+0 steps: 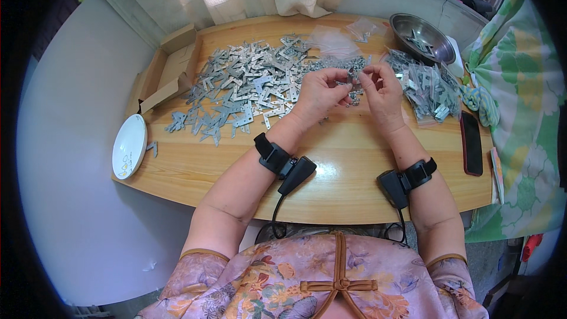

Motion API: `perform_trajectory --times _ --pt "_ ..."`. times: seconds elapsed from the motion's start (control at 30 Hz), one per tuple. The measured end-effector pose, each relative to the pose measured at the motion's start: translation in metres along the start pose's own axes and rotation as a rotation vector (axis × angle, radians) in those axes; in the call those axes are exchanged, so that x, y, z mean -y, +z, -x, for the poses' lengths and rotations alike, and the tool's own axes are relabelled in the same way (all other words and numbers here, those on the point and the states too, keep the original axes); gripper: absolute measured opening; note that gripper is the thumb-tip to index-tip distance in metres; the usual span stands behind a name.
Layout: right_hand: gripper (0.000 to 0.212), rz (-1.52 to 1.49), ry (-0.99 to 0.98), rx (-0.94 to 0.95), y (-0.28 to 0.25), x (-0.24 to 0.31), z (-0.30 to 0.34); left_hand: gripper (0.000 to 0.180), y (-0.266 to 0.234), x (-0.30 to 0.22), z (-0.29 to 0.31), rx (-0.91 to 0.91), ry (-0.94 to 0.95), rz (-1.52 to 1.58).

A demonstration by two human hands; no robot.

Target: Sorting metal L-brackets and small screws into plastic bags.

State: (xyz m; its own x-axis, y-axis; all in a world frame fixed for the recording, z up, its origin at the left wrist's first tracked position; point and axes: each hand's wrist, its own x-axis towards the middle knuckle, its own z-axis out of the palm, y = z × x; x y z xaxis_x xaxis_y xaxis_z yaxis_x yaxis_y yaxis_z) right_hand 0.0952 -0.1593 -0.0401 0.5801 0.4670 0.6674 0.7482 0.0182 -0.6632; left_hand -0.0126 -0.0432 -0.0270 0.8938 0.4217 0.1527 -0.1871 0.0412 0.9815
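Observation:
My left hand (318,93) and my right hand (384,97) meet above the table, fingertips pinched close together. Between them is a small, dark metallic piece (352,75), too small to name; which fingers grip it is hard to make out. Under and behind the hands lies a heap of small metal hardware (336,63), probably screws, partly covered by my fingers. To the left spreads a large pile of silver L-shaped corner brackets (242,82) with holes. Filled clear plastic bags (430,87) of metal parts are stacked just right of my right hand.
Flat clear bags (333,40) lie at the back. A steel bowl (397,26) holding brackets stands back right, a phone (471,143) at the right edge. At left are an open cardboard box (168,93), a white plate (131,142) and a stray bracket (153,148).

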Motion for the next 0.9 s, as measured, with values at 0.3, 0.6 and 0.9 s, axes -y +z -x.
perform_trajectory --times 0.3,0.6,0.9 --pt "0.011 -0.019 -0.23 -0.03 0.003 0.003 -0.002 0.023 0.001 0.01 -0.001 -0.004 0.134 -0.049" --pt "0.01 -0.293 -0.029 0.039 0.002 0.009 0.001 0.024 -0.001 -0.001 0.002 0.034 0.161 -0.166" --pt "0.042 -0.64 0.377 0.14 0.002 0.004 0.001 0.019 0.002 -0.002 0.002 0.008 0.199 -0.258"
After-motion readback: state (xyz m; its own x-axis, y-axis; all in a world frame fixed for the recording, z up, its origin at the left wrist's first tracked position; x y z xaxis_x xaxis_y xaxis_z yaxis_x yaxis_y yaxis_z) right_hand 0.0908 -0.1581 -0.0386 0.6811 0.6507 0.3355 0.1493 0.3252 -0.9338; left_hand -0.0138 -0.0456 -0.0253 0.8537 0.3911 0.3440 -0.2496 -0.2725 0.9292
